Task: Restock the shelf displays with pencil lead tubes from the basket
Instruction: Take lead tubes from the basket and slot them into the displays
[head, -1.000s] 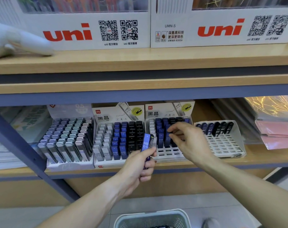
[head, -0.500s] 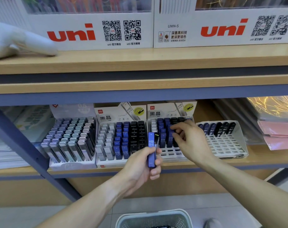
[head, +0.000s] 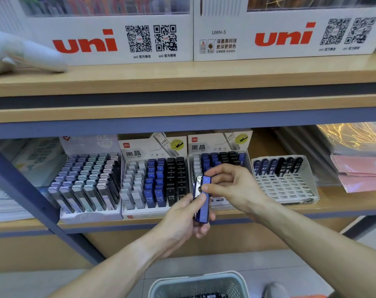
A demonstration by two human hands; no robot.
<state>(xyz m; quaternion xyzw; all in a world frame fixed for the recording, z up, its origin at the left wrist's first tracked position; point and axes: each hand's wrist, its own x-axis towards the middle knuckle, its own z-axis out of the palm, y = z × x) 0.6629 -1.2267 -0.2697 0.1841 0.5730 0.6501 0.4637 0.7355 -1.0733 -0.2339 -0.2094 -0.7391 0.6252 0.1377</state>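
The left hand point(head: 183, 220) wraps its grip round a small bunch of pencil lead tubes point(head: 203, 201), thumb pressed on the front one, a flat blue plastic tube standing upright; a clear-and-white one shows behind it. The right hand point(head: 232, 188) meets them from above, its thumb and forefinger pinching the blue tube near its top (the print under the fingers is too blurred to read).

Just behind the hands, on the lower wooden shelf point(head: 344, 203), stands a white card display box point(head: 220, 160) with a red "deli" badge, two large Chinese characters and "HB 0.5"; its rows hold white, blue and black tubes. To its left a twin display point(head: 153, 179) is packed full, the front tubes marked "HB 0.5". Further left sits a tray of pastel grey, lilac and mint tubes point(head: 88, 183). To the right, a white gridded rack point(head: 283, 186) carries only a back row of dark tubes.

On the upper shelf stand white cartons point(head: 109, 41) printed "uni" in red, with QR codes and "UMN-S". The pale plastic basket point(head: 196, 283) sits on the floor below the hands.
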